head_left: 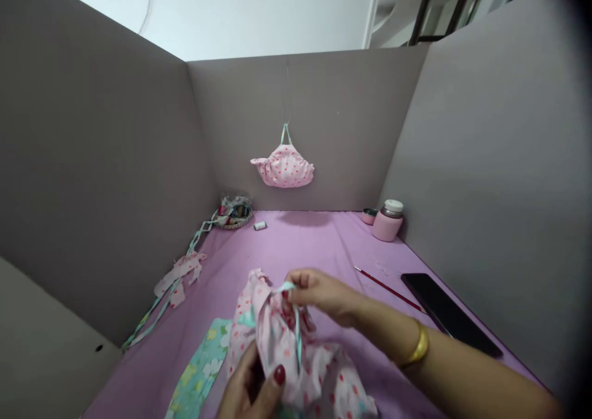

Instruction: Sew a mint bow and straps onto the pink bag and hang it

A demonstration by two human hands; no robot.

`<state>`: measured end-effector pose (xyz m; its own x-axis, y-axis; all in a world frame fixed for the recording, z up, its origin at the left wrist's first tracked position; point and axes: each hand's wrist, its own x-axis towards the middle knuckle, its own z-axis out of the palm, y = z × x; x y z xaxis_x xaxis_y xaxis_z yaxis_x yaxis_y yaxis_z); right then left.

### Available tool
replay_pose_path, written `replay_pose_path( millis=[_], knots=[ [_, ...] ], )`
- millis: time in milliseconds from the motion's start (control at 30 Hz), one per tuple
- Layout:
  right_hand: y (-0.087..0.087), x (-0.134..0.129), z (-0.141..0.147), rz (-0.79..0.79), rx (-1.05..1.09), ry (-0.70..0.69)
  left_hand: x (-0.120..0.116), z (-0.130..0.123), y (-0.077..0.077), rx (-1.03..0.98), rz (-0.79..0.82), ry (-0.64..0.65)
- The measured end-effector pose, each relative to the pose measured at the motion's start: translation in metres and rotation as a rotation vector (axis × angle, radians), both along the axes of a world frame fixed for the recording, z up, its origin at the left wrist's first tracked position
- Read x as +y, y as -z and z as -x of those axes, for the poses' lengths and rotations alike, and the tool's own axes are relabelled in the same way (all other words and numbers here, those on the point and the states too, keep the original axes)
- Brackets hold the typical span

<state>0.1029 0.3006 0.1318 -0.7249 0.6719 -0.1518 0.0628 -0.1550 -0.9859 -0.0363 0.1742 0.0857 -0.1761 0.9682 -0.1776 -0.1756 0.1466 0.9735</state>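
A pink cloth with red dots (345,379) lies bunched at the front middle. My left hand (256,385) grips its lower left part, thumb on top, the other fingers partly hidden by folds. At the cloth's upper edge, my right hand (308,289) pinches a narrow mint-green strap (298,339), which hangs down over the folds. Beside my left hand lies a green floral fabric piece (198,370).
A dotted pouch (285,166) hangs at the back wall. Around the purple surface (305,240) are a basket (234,225), thread spool (259,226), pink jar (387,225), small bowl (369,216), red pencil (388,288), black phone (448,314) and dotted scraps (182,274) with straps.
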Motion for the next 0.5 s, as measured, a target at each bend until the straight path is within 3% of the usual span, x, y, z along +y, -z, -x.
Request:
replay_pose_path(
  millis=[100, 200, 333, 500],
  knots=[
    [-0.049, 0.024, -0.004, -0.032, 0.142, 0.025, 0.003, 0.016, -0.007, 0.028, -0.049, -0.106],
    [-0.087, 0.043, -0.004, -0.116, 0.048, -0.022, 0.005, 0.029, -0.009, 0.120, -0.108, -0.141],
    [-0.118, 0.046, -0.003, -0.256, -0.123, -0.164, 0.016, 0.038, -0.021, 0.350, -0.237, -0.007],
    [-0.144, 0.029, -0.003, -0.383, -0.186, -0.271, 0.051, 0.045, -0.068, 0.743, -0.605, 0.003]
  ],
)
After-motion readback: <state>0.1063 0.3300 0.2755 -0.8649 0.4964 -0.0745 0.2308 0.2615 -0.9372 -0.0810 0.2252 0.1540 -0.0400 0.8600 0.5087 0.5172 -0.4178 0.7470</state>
